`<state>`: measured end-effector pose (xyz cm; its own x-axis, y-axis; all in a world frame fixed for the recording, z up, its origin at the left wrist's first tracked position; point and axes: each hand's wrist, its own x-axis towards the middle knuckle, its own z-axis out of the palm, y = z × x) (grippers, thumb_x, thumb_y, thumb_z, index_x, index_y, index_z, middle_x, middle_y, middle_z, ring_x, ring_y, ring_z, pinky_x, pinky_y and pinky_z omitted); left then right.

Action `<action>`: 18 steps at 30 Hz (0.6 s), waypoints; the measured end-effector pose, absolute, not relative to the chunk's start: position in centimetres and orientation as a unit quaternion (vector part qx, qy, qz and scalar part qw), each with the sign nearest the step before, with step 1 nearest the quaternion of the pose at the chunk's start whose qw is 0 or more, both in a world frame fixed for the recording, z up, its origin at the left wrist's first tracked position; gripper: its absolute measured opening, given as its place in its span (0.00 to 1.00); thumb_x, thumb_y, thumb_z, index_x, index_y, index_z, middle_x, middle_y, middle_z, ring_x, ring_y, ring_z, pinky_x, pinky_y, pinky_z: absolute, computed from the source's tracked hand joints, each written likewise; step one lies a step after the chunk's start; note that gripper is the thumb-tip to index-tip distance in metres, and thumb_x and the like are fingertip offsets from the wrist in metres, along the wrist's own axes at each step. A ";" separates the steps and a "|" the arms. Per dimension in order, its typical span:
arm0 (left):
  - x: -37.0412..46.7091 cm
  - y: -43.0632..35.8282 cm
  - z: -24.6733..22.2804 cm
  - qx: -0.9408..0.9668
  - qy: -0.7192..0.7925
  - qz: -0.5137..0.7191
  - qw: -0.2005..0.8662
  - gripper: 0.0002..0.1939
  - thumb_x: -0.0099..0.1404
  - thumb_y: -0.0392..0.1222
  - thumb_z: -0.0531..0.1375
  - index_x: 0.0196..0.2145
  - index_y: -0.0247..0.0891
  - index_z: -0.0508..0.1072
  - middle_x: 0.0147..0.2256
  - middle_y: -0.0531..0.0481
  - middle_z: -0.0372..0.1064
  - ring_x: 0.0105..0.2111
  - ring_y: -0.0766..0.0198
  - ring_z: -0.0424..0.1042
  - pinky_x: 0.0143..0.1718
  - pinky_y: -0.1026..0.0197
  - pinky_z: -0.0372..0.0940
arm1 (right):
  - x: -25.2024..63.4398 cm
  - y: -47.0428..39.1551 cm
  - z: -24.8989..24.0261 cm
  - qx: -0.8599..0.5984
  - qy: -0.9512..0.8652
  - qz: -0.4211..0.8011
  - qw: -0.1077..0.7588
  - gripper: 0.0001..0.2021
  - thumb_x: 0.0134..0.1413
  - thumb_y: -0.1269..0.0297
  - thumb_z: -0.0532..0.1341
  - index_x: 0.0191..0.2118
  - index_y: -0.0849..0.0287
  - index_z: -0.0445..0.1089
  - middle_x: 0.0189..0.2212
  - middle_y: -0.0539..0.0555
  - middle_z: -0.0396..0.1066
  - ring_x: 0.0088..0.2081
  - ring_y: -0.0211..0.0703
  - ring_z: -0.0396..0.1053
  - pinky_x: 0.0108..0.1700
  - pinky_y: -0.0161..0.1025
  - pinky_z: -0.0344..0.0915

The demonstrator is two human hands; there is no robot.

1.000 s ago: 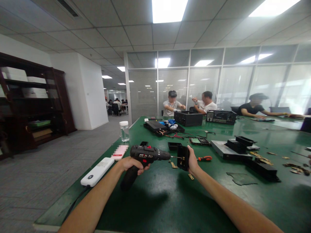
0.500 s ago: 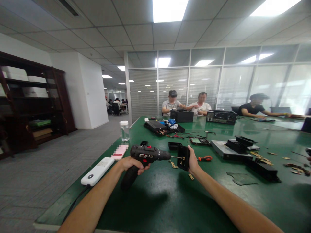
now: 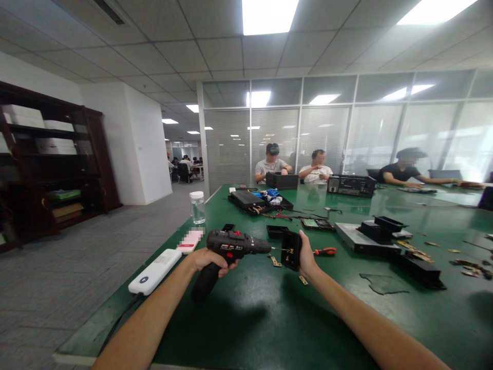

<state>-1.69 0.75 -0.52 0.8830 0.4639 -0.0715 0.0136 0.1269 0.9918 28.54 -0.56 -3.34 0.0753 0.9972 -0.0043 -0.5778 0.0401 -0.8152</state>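
Observation:
My left hand is wrapped round the grip of a black cordless drill with red buttons. Its long bit points right and meets a small black plastic box, near a brass-coloured fitting inside. My right hand holds that box from its right side, tilted up on edge above the table. Behind the right hand lies a screwdriver with an orange and black handle. Small brass plates rest on the table close by, and another black tray-like part sits just behind the box.
On the left edge of the green table are a white power strip, a phone and a lidded jar. To the right lie a silver metal case, black housings and a clear sheet. Co-workers sit across.
My hands, the drill and the box hold nearly the same position. Across the table, a co-worker's black box has shifted slightly left, and another co-worker has drawn an arm back.

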 end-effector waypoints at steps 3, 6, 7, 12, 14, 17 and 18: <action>-1.7 0.7 -0.6 0.643 0.184 0.155 0.727 0.20 0.45 0.34 0.59 0.39 0.29 0.67 0.31 0.46 0.63 0.21 0.70 0.60 0.23 0.65 0.55 | 28.5 -0.6 -3.3 -0.330 -0.313 0.603 0.655 0.21 0.44 0.43 0.53 0.26 0.58 0.67 0.16 0.49 0.64 0.17 0.40 0.62 0.20 0.37 0.59; -1.7 0.8 -0.6 0.642 0.183 0.155 0.728 0.20 0.45 0.34 0.59 0.39 0.29 0.68 0.31 0.46 0.63 0.21 0.70 0.60 0.23 0.65 0.56 | 28.5 -0.7 -3.2 -0.328 -0.315 0.602 0.657 0.20 0.44 0.43 0.53 0.26 0.58 0.67 0.16 0.49 0.64 0.17 0.39 0.62 0.20 0.36 0.59; -1.7 0.8 -0.6 0.641 0.184 0.155 0.729 0.20 0.45 0.34 0.59 0.40 0.29 0.68 0.32 0.46 0.63 0.21 0.70 0.60 0.23 0.65 0.56 | 28.5 -0.7 -3.3 -0.329 -0.315 0.602 0.656 0.21 0.44 0.43 0.53 0.26 0.58 0.67 0.15 0.49 0.64 0.17 0.40 0.62 0.20 0.37 0.59; -1.7 0.9 -0.7 0.638 0.187 0.153 0.732 0.20 0.45 0.33 0.59 0.40 0.29 0.67 0.32 0.46 0.63 0.21 0.70 0.60 0.24 0.64 0.56 | 28.5 -0.6 -3.4 -0.330 -0.314 0.607 0.651 0.21 0.43 0.43 0.52 0.26 0.58 0.67 0.16 0.49 0.64 0.18 0.41 0.62 0.20 0.38 0.60; -1.7 0.9 -0.7 0.639 0.187 0.151 0.731 0.20 0.45 0.34 0.59 0.40 0.29 0.67 0.32 0.46 0.63 0.21 0.70 0.60 0.24 0.64 0.56 | 28.6 -0.6 -3.4 -0.327 -0.315 0.613 0.646 0.21 0.43 0.42 0.52 0.26 0.57 0.66 0.15 0.49 0.64 0.18 0.41 0.63 0.21 0.38 0.60; -1.7 0.8 -0.5 0.642 0.190 0.150 0.728 0.20 0.45 0.34 0.60 0.39 0.29 0.67 0.32 0.46 0.63 0.22 0.70 0.60 0.24 0.64 0.56 | 28.6 -0.6 -3.4 -0.327 -0.314 0.617 0.643 0.21 0.43 0.42 0.52 0.26 0.57 0.67 0.15 0.50 0.64 0.18 0.41 0.63 0.21 0.38 0.60; -1.7 0.7 -0.4 0.643 0.190 0.149 0.727 0.20 0.45 0.34 0.60 0.39 0.30 0.68 0.32 0.46 0.63 0.22 0.70 0.60 0.24 0.64 0.56 | 28.6 -0.6 -3.4 -0.325 -0.314 0.615 0.645 0.21 0.44 0.43 0.52 0.27 0.57 0.67 0.15 0.50 0.64 0.18 0.41 0.63 0.21 0.38 0.61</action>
